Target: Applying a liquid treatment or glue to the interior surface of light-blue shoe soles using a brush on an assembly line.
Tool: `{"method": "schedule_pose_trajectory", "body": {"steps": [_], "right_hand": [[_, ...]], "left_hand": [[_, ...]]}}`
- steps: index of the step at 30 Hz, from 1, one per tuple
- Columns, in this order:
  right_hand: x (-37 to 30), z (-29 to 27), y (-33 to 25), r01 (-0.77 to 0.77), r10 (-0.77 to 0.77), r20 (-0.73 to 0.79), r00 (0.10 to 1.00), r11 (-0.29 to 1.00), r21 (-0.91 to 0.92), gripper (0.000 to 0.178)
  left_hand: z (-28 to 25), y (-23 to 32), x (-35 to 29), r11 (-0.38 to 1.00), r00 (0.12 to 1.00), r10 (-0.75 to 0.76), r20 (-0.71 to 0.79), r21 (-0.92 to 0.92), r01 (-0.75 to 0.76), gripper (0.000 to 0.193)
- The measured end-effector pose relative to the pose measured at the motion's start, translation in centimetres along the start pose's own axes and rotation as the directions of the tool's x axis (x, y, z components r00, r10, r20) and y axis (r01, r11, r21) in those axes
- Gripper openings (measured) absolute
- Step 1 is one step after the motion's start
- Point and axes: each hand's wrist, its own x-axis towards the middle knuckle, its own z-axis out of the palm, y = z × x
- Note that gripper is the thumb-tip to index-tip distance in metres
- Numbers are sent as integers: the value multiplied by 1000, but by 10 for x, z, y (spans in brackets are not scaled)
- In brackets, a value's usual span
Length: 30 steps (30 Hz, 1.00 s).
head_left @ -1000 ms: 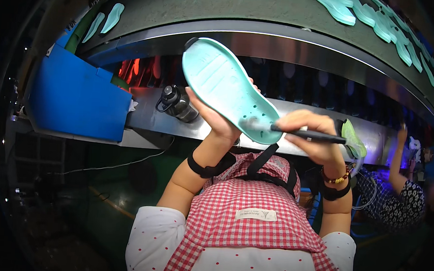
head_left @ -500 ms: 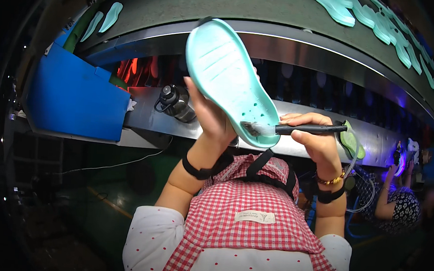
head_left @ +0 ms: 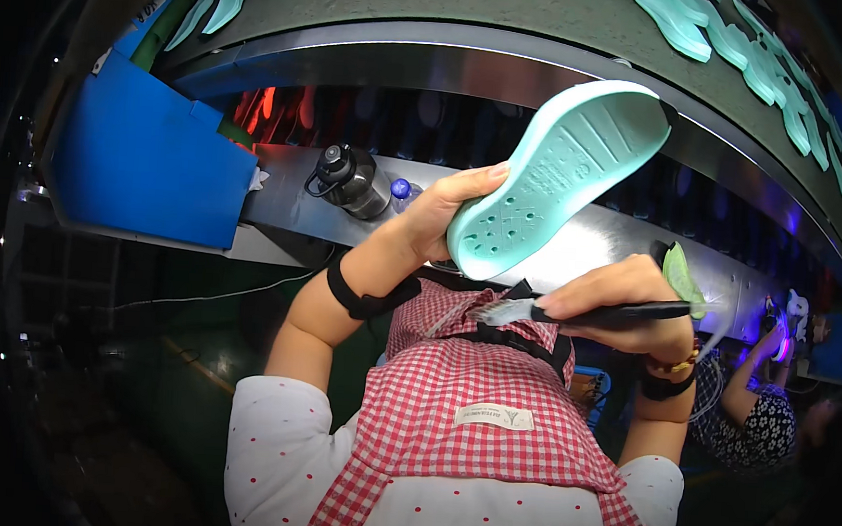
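My left hand [head_left: 436, 211] is closed on the left edge of a mint-green shoe sole [head_left: 561, 180], thumb on the upper face and the other fingers mostly hidden. The sole tilts, its holed end low and left, its ridged end up and right, with a small black piece at that far tip. In my right hand [head_left: 622, 293] is a brush with a black handle and pale, dark-tipped bristles [head_left: 507, 313]. The bristles point left, below the sole and apart from it. A clear tube seems to run from the handle's rear end.
Beyond the metal ledge [head_left: 286, 176] runs a conveyor belt [head_left: 437, 6] carrying several mint soles [head_left: 669, 26]. On the ledge stand a dark bottle [head_left: 353, 184] and a blue-capped bottle [head_left: 403, 194]; a green sole [head_left: 677, 277] lies behind my right hand. A blue cabinet [head_left: 148, 160] stands left, another person [head_left: 754, 418] right.
The brush has come off the sole and moved down toward my apron. My left hand has turned the sole clockwise, so its ridged end now points up and right.
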Motion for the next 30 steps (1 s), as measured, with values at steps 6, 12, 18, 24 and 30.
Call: {"method": "schedule_pose_trajectory", "body": {"steps": [6, 12, 18, 24, 30], "right_hand": [[6, -8, 0, 30, -15, 90, 996, 986, -163, 21], [-2, -13, -11, 37, -47, -56, 997, 986, -164, 21], [-15, -11, -4, -43, -11, -296, 955, 983, -176, 20], [-26, 0, -13, -51, 16, -135, 991, 965, -259, 18], [-8, 13, 2, -44, -85, -444, 892, 961, -272, 19]], "left_hand": [[30, 13, 5, 851, 956, -279, -93, 437, 291, 43], [32, 30, -6, 857, 912, -376, -163, 313, 409, 39], [18, 37, -24, 868, 950, -273, -150, 388, 310, 39], [22, 39, -36, 775, 979, -53, -195, 611, 164, 51], [-6, -29, 3, 953, 995, 92, -34, -287, -98, 86]]}}
